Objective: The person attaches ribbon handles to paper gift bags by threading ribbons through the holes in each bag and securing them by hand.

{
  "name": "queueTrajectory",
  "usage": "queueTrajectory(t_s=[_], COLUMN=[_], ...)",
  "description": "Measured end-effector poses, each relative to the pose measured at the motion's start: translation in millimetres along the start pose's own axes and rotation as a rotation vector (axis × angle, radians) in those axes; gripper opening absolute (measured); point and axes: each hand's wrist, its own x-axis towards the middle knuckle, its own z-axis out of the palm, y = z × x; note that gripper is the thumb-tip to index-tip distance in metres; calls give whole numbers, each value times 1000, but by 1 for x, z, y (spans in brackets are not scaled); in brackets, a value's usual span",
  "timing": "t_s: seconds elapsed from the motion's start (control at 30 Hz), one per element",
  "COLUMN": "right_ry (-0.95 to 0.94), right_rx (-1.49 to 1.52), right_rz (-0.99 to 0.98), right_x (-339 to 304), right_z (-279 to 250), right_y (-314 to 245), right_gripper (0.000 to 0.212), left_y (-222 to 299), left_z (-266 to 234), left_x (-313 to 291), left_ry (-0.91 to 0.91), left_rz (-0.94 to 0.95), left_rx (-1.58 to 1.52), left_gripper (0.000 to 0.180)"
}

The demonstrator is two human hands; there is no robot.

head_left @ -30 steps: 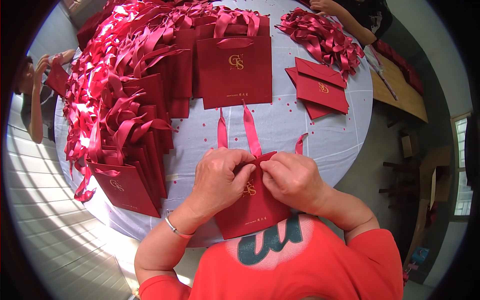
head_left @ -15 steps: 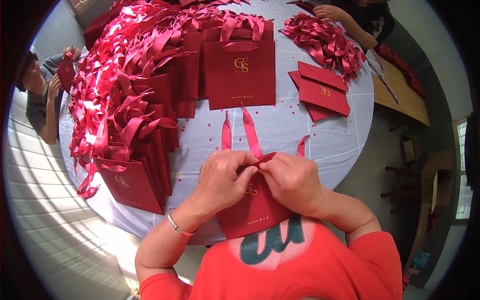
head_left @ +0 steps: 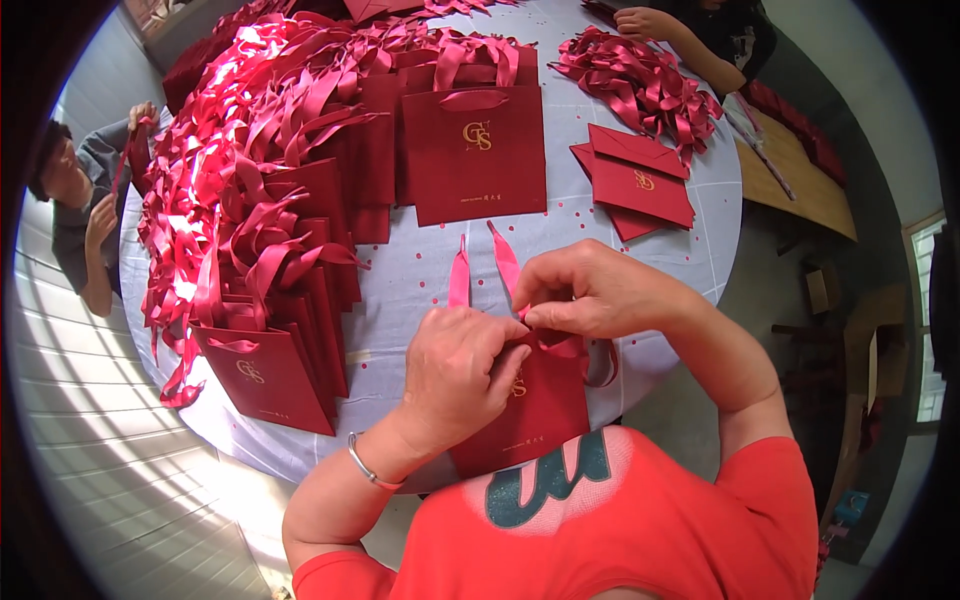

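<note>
A: Fingers (head_left: pixel 490 332) first; where's the red bag (head_left: pixel 540 412) vs them?

B: Right under them, body side, top edge at the tips; left hand (head_left: pixel 450 368) is clamped on that edge; right hand (head_left: pixel 588 290) has thumb and forefinger together there too, can't tell what's between; pink ribbon (head_left: pixel 506 264) pokes out just past.

Wears a bright red, short-sleeved top (head_left: pixel 660 535), spread out below the grip. Carries on the chest, nearest the grip, a large pale pink, finely textured patch (head_left: pixel 621 464), overlaid with a thick, dark green, curving mark (head_left: pixel 597 458), speckled on its surface. Ends in red sleeves (head_left: pixel 765 485), one well behind the left hand (head_left: pixel 450 370), one well behind the right hand (head_left: pixel 597 292). Bears a slim, silver-coloured bangle (head_left: pixel 357 460) around the left wrist, just behind that grip.
</note>
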Motion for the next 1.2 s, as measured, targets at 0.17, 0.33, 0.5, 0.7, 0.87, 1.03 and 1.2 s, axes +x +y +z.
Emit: queueTrajectory(t_s=[0.17,0.33,0.5,0.7,0.87,1.03,1.2], right_ry=[-355,-459,-264,443,566,586,581], right_rx=[-357,-57,110,131,-54,87,42], right_rz=[102,336,449,-62,-200,-191,-164], right_x=[27,46,39,55,76,76,78], right_z=[-11,-13,0,0,0,2,0], right_y=[-20,3,17,39,60,65,64], right_gripper=[18,21,22,14,13,15,15], left_y=[0,7,0,-3,-4,-4,-4], left_z=[9,9,9,10,11,13,12], left_x=[-6,-8,-11,-11,-11,-11,-11], left_ry=[41,53,-13,-85,-82,-75,-67], left_rz=[38,60,-112,-234,-240,-252,-250], left_rx=[66,139,-7,-134,-127,-124,-114], left_gripper=[18,19,15,12,11,12,12])
